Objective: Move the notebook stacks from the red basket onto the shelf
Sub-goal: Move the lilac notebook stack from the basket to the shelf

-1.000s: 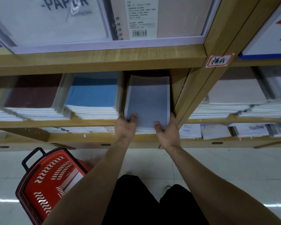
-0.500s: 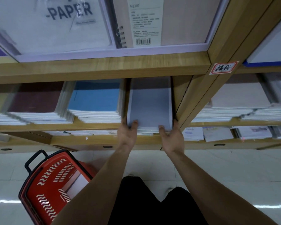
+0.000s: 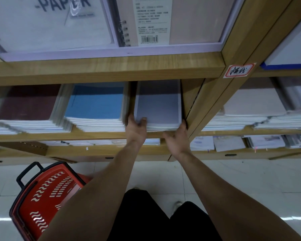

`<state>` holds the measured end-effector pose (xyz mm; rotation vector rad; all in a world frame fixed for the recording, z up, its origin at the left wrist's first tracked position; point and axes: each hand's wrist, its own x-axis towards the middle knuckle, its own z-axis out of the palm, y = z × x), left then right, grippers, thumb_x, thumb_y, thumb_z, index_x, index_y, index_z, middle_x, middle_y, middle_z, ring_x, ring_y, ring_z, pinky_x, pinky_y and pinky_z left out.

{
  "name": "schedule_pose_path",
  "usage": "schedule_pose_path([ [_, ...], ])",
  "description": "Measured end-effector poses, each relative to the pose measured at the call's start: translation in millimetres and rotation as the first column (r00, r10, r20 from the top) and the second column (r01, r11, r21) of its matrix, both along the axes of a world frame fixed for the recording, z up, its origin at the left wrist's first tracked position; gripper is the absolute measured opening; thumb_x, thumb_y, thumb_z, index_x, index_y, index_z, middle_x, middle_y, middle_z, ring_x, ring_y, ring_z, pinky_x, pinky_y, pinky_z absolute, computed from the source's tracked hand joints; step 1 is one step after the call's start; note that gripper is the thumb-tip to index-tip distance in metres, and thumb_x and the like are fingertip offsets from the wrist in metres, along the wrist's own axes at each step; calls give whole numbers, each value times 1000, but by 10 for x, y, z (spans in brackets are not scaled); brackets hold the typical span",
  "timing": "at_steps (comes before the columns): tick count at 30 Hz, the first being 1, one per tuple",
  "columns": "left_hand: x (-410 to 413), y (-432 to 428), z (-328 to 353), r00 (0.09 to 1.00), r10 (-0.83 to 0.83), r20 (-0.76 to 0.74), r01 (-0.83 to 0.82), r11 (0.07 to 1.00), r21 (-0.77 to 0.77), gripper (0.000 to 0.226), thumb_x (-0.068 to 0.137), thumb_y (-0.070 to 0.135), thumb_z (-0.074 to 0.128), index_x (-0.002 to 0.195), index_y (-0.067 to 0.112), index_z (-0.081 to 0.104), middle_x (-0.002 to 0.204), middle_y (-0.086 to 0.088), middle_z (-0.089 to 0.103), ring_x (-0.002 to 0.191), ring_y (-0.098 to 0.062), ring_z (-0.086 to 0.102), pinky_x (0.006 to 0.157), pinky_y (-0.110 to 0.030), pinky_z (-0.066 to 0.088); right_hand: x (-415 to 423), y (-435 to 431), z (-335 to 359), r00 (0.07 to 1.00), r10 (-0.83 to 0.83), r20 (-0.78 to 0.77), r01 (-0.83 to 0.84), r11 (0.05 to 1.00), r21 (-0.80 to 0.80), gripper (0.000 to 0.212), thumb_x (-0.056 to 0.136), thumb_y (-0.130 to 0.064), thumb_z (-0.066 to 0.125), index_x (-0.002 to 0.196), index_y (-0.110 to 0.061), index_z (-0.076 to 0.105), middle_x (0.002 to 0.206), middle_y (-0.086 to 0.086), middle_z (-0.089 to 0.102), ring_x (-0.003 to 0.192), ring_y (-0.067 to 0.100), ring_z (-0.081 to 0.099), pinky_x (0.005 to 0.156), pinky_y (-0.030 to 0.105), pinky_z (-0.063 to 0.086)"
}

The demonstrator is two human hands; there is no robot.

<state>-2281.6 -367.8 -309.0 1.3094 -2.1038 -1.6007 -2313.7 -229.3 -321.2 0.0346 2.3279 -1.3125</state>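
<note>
Lying flat, the grey-lilac notebook stack (image 3: 159,105) shows white page edges.

A stationery shop: wooden shelves (image 3: 104,70) of stacked notebooks (image 3: 96,103), red shopping basket (image 3: 47,193).

A wooden shelf (image 3: 102,70) spans mid-frame. Its middle board carries a maroon stack (image 3: 26,101) at left, a blue stack (image 3: 96,101), a grey stack (image 3: 158,105) at centre and pale stacks (image 3: 254,105) at right. A basket (image 3: 47,192) stands on the floor (image 3: 250,180), lower left.
</note>
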Motion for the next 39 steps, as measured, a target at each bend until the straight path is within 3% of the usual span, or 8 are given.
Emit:
schedule_pose_path([
  [9, -15, -105, -10, 995, -95, -10, 96, 995, 31, 47, 99, 33, 60, 141, 17, 46, 127, -5, 59, 120, -28, 57, 103, -45, 49, 79, 204, 119, 990, 121, -66, -115, 990, 81, 79, 93, -30, 64, 158, -24, 19, 143, 0, 53, 126, 24, 54, 99, 33, 44],
  [15, 4, -93, -55, 983, -180, -24, 180, 984, 8, 46, 99, 34, 61, 139, 18, 46, 118, 5, 52, 113, -17, 51, 102, -37, 47, 361, 478, 118, 914, 394, -101, -326, 857, 398, 71, 89, -26, 66, 150, -17, 31, 149, 5, 44, 127, 32, 52, 98, 45, 51],
  [19, 9, -238, -28, 960, -280, -4, 280, 959, 50, 44, 99, 31, 62, 139, 18, 48, 118, 3, 56, 109, -15, 51, 93, -28, 44, 266, 462, 233, 889, 438, -130, -339, 823, 455, 65, 91, -26, 64, 149, -13, 36, 149, 10, 44, 131, 33, 47, 101, 45, 49],
  [25, 158, -427, -34, 925, -379, 14, 370, 911, 180, 50, 97, 31, 63, 145, 26, 49, 130, 0, 63, 120, -22, 57, 107, -40, 44, 161, 305, 528, 834, 491, -251, -329, 808, 489, 67, 92, -28, 65, 152, -14, 37, 152, 7, 41, 136, 28, 43, 104, 40, 45],
  [29, 385, -388, -176, 919, -392, -43, 395, 915, 87, 13, 97, 11, 59, 109, 10, 60, 92, 1, 68, 84, -14, 63, 74, -23, 54, -98, 85, 551, 743, 600, -296, -375, 740, 558, 70, 92, -37, 65, 153, -19, 36, 152, 4, 39, 139, 29, 37, 114, 40, 37],
  [32, 519, -381, -339, 983, -110, -148, 140, 967, 211, 14, 100, 0, 47, 98, -1, 60, 75, -7, 64, 67, -17, 59, 53, -21, 51, -291, -105, 440, 694, 659, -290, -415, 695, 586, 71, 94, -51, 59, 155, -25, 33, 159, 1, 31, 147, 29, 24, 118, 41, 28],
  [36, 510, -323, -497, 988, -67, -141, 93, 977, 189, 33, 92, 11, 65, 124, 4, 63, 98, 2, 65, 96, -17, 64, 86, -27, 57, -380, -192, 201, 671, 660, -338, -388, 701, 598, 69, 95, -59, 53, 155, -31, 34, 165, -1, 22, 151, 31, 13, 121, 42, 17],
  [39, 471, -232, -556, 998, -68, -1, 67, 989, -131, 36, 88, 26, 74, 123, 20, 69, 112, 2, 72, 102, -16, 67, 94, -30, 53, -407, -168, 58, 639, 659, -397, -355, 711, 607, 63, 97, -54, 54, 154, -31, 38, 164, -1, 26, 150, 30, 16, 119, 39, 17],
])
